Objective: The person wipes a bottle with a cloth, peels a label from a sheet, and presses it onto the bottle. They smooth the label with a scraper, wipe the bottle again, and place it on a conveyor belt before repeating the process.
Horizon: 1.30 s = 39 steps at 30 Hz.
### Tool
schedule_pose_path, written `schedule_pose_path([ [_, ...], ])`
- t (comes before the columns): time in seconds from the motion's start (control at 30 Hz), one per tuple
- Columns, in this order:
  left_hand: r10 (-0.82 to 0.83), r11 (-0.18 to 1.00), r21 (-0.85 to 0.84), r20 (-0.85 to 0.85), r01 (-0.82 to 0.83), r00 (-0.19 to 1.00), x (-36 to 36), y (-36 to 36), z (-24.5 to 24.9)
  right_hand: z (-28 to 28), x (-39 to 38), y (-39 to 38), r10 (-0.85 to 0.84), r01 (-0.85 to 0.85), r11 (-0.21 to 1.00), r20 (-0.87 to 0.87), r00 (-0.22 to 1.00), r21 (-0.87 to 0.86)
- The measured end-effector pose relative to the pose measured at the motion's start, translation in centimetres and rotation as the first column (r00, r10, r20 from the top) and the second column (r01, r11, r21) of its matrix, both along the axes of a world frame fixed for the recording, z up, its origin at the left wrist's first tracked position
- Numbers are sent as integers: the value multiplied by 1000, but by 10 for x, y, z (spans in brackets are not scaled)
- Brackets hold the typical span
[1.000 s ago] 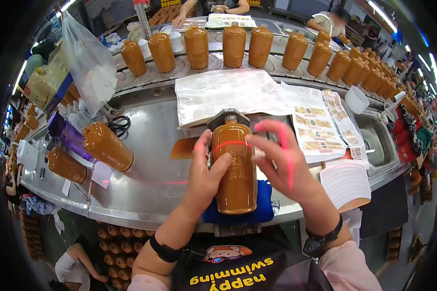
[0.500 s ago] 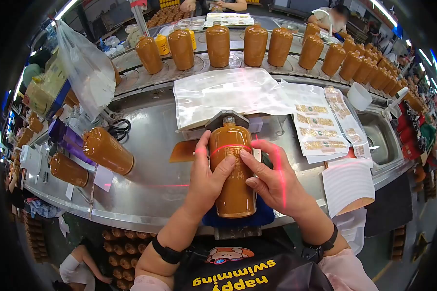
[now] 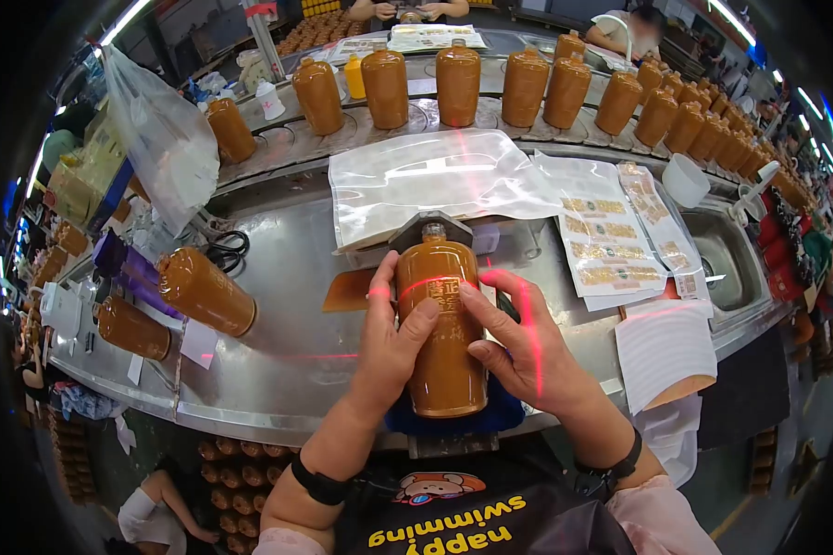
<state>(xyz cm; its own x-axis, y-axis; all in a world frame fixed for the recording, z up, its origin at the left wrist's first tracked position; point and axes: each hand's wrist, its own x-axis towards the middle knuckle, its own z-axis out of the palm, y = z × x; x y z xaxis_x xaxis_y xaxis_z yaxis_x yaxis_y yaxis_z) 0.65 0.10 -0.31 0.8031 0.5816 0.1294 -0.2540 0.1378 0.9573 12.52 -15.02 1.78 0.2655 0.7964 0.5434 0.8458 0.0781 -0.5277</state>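
A glossy brown bottle (image 3: 446,370) lies tilted back in front of me, its neck against a dark angled metal rest (image 3: 433,220) and its base toward me over blue cloth. My left hand (image 3: 393,333) is closed round its left side, thumb on the front. From the right, my right hand (image 3: 523,342) grips the bottle, with fingertips near a small gold square label (image 3: 444,289) and pale lettering under it. Red laser lines cross the bottle and both hands.
Two brown bottles (image 3: 208,291) lean at the left, near black scissors (image 3: 227,250). Beyond the white plastic sheet (image 3: 435,185), a conveyor (image 3: 278,143) carries several brown bottles. Gold label sheets (image 3: 611,240) and a sink (image 3: 731,268) are at the right. Co-workers sit across.
The conveyor bottles have moved to the right. My left thumb has slid slightly left, so more of the lettering shows. The bottle in my hands has hardly moved.
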Motion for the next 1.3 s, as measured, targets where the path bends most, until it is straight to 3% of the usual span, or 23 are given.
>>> schedule_pose_path([
  [0.17, 5, 993, 114, -42, 0, 999, 1, -1, -3, -7, 3, -2, 1, -1, 1000, 21, 1000, 5],
  [0.57, -20, 996, 81, -21, 21, 1000, -1, 0, -1, 3, 4, 5, -14, 15, 999, -12, 1000, 42],
  [0.67, -44, 996, -74, 23, 45, 999, 0, 0, 2, 0, 5, 5, -19, 18, 999, 22, 1000, 37],
  [0.87, -36, 997, -66, 5, 36, 999, 2, 3, 1, 18, 21, 3, -49, 50, 997, -16, 999, 55],
  [0.97, -51, 981, -184, 46, 58, 998, 4, 7, 10, 21, 26, 8, -40, 37, 999, 148, 988, 23],
  [1.03, -47, 988, -147, 15, 49, 999, 7, 8, 8, 14, 23, 8, -38, 37, 999, 240, 970, 8],
  [1.3, -32, 991, -132, 2, 32, 999, 10, 8, 11, 5, 20, 4, -28, 36, 999, 225, 974, -32],
])
